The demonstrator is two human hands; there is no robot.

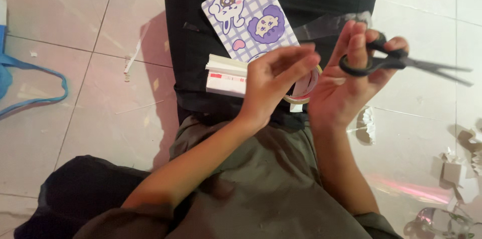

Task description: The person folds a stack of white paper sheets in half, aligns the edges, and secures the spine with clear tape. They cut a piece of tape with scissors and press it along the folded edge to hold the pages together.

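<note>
Dim warm light, slight motion blur

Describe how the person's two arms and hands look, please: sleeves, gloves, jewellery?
Both forearms are bare up to short olive-grey sleeves near the bottom edge. The left hand and right hand wear no gloves. No rings, watch or bracelets can be seen on either one.

Black-handled scissors point(401, 62), blades slightly open and pointing right, sit beside a tape roll point(304, 88) trailing a clear strip.

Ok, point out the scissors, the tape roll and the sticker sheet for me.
scissors point(396, 61): head view, at the pivot by the black handles.
tape roll point(307, 88): head view, on its visible rim.
sticker sheet point(251, 16): head view, on the purple checked middle.
</note>
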